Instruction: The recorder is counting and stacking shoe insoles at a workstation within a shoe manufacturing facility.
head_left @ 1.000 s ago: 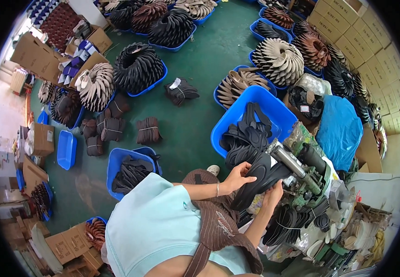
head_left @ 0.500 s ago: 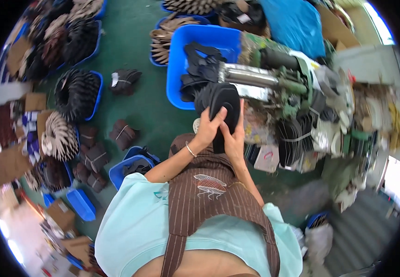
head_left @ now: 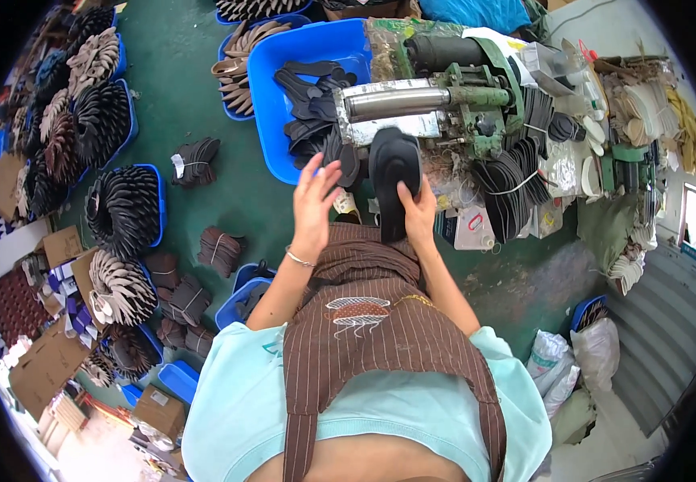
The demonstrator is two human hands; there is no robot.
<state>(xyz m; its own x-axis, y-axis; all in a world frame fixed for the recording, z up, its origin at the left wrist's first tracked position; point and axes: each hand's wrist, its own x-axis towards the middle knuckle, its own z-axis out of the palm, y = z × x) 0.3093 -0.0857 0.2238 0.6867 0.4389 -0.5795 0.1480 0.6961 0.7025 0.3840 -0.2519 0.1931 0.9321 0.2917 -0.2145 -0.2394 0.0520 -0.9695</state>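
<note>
My right hand (head_left: 418, 210) grips a black shoe insole (head_left: 393, 165) near its lower end, thumb on its face, the insole pointing away from me. Whether more than one lies in that grip I cannot tell. To its left, my left hand (head_left: 313, 205) is raised with fingers apart and nothing in it. Just beyond those fingertips, another dark insole (head_left: 342, 159) is at the near right corner of a blue bin (head_left: 271, 149). Inside the bin lies a loose heap of black insoles (head_left: 312, 92). A green machine with a shiny metal roller (head_left: 396, 100) stands directly past the held insole.
Bundles of tied dark insoles (head_left: 504, 197) sit right of the machine. On the green floor at left are a tied bundle (head_left: 221, 251) and blue trays of fanned insoles (head_left: 123, 209). A small blue bin (head_left: 239, 301) stands by my left forearm. White sacks (head_left: 553, 361) lie at right.
My left hand has let go of the insole and drawn back to the left, fingers spreading. My right hand alone now holds it. The view has shifted a little to the right.
</note>
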